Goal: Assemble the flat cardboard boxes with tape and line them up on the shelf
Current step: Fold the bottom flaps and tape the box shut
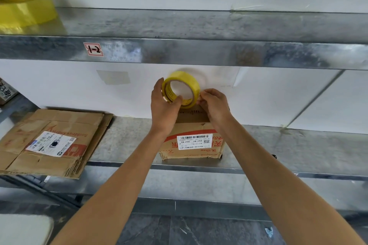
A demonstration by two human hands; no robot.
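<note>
My left hand (164,105) grips a yellow tape roll (182,87) above a small cardboard box (192,141) with a white barcode label, which stands on the metal shelf (278,145). The thumb passes through the roll's core. My right hand (214,105) pinches at the roll's lower right edge, where the tape end lies, just over the box's top flap. A stack of flat cardboard boxes (49,141) lies on the same shelf at the left, overhanging the front edge.
A second, larger yellow tape roll (25,11) sits on the upper shelf (199,51) at the far left. A white wall backs both shelves. Part of another box (6,91) shows at the left edge. Dark tiled floor lies below.
</note>
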